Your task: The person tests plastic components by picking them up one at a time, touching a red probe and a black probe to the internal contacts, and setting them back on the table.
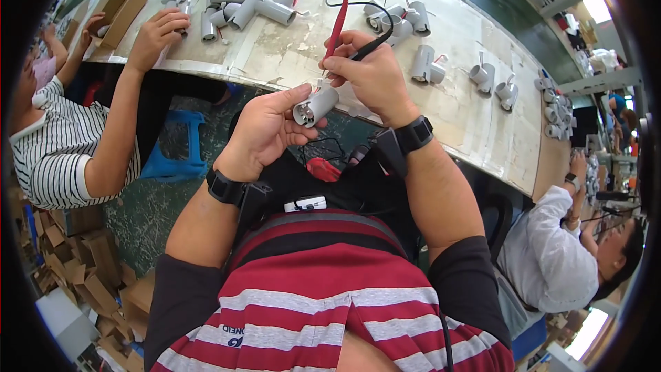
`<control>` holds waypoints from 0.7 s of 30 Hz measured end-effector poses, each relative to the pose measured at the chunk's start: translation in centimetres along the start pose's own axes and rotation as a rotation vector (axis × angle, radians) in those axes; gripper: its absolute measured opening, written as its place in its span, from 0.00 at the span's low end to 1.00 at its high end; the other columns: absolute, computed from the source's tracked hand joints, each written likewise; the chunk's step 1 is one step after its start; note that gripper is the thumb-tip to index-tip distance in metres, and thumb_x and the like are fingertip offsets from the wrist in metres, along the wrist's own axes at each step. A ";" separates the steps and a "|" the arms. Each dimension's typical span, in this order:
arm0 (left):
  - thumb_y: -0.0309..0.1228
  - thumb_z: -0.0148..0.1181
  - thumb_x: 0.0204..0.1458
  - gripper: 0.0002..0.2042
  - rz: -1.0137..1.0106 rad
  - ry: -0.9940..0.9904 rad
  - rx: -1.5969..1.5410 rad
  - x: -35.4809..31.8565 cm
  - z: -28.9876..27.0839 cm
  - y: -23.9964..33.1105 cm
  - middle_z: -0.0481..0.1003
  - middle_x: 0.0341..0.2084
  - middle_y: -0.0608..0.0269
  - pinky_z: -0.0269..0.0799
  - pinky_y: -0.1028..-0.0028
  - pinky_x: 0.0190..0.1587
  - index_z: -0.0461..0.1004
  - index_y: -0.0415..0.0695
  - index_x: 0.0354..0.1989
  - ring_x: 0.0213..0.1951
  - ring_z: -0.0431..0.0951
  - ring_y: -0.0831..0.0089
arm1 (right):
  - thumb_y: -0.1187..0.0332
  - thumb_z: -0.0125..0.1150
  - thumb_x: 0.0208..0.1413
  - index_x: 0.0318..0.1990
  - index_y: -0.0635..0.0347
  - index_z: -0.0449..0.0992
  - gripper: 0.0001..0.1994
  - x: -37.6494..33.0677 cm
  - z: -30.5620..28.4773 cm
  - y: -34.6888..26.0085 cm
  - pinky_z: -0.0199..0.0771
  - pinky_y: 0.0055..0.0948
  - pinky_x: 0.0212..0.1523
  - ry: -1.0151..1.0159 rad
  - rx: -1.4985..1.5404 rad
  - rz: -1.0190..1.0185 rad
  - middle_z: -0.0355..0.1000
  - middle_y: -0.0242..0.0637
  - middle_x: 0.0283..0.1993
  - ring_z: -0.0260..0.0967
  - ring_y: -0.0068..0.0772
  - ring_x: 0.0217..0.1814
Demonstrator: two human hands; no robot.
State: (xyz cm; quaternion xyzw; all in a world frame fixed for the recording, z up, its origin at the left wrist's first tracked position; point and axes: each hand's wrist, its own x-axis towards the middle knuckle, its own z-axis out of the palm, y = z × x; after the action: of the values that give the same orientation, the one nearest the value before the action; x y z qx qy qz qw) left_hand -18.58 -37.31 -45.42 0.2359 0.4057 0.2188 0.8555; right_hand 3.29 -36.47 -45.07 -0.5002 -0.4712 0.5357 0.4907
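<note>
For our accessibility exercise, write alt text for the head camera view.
A person's left hand holds a grey cylindrical part while the right hand presses red and black test probes to it, above a workbench scattered with similar parts.

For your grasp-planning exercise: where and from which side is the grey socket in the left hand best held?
Grip the grey socket round its cylindrical middle, coming from the left, as the left hand does. Its open end faces the person and the right hand's probes meet its far end.
</note>
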 end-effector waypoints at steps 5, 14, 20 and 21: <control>0.43 0.58 0.68 0.20 0.010 0.001 -0.018 0.0 -0.8 0.0 0.84 0.31 0.48 0.81 0.77 0.25 0.78 0.34 0.50 0.24 0.85 0.68 | 0.74 0.68 0.58 0.50 0.67 0.78 0.13 0.1 0.4 0.3 0.77 0.22 0.33 -0.031 -0.037 0.038 0.80 0.35 0.36 0.76 0.21 0.32; 0.45 0.56 0.69 0.21 0.027 0.001 0.023 0.2 -0.9 -0.3 0.84 0.31 0.46 0.80 0.78 0.23 0.77 0.35 0.52 0.24 0.85 0.68 | 0.74 0.68 0.58 0.50 0.66 0.79 0.13 0.3 0.8 1.1 0.77 0.22 0.34 -0.028 -0.086 0.045 0.79 0.33 0.36 0.75 0.20 0.32; 0.44 0.56 0.69 0.20 0.043 0.016 0.020 0.3 -0.8 -0.2 0.84 0.31 0.46 0.79 0.79 0.22 0.77 0.35 0.52 0.23 0.85 0.68 | 0.74 0.69 0.57 0.51 0.66 0.79 0.15 0.6 0.4 1.1 0.77 0.22 0.34 -0.040 -0.158 0.046 0.79 0.33 0.36 0.75 0.20 0.33; 0.44 0.56 0.69 0.20 0.045 0.015 0.019 0.3 -0.8 -0.1 0.84 0.31 0.46 0.79 0.79 0.22 0.77 0.35 0.52 0.23 0.85 0.68 | 0.74 0.69 0.57 0.51 0.67 0.79 0.15 0.7 0.3 1.1 0.77 0.22 0.34 -0.043 -0.157 0.053 0.80 0.33 0.36 0.76 0.20 0.33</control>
State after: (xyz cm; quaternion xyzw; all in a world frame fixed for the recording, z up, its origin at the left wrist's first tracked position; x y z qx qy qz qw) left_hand -19.06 -37.07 -46.13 0.2515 0.4087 0.2356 0.8451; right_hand 2.91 -35.88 -46.18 -0.5379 -0.5089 0.5205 0.4252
